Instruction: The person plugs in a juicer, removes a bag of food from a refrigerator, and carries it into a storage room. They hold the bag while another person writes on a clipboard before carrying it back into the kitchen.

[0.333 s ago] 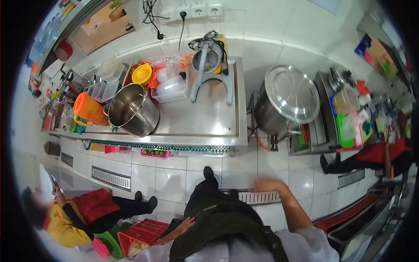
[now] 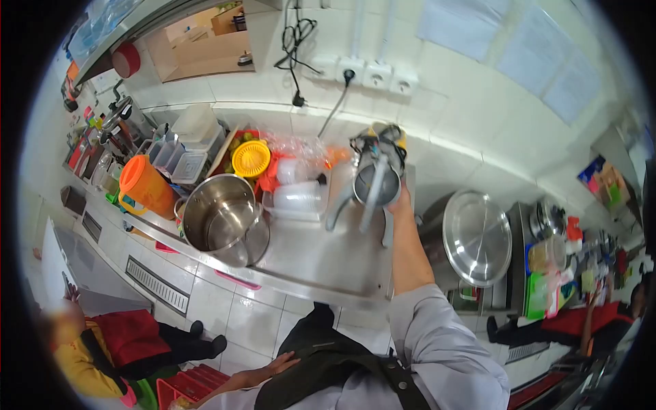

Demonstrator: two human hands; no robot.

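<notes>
My right hand (image 2: 402, 202) reaches across the counter and lies against the right side of a grey lever-type hand juicer (image 2: 377, 188). Its fingers go behind the juicer's round cup and are hidden, so their grip cannot be seen. The juicer has a long handle across its cup and a U-shaped base on the steel counter (image 2: 314, 263). My left hand (image 2: 282, 363) rests with its fingers stretched out against the dark apron (image 2: 328, 372) and holds nothing.
A large steel pot (image 2: 225, 219), an orange pitcher (image 2: 147, 184) and a tub of clear plastic cups (image 2: 297, 198) stand left of the juicer. Rightward is a lidded stockpot (image 2: 477, 238). A person in a red apron (image 2: 130, 338) stands left; another person (image 2: 567, 318) is at right.
My right hand has moved forward from beside my body to the juicer. My view has shifted closer to the counter. My left hand stays by the apron.
</notes>
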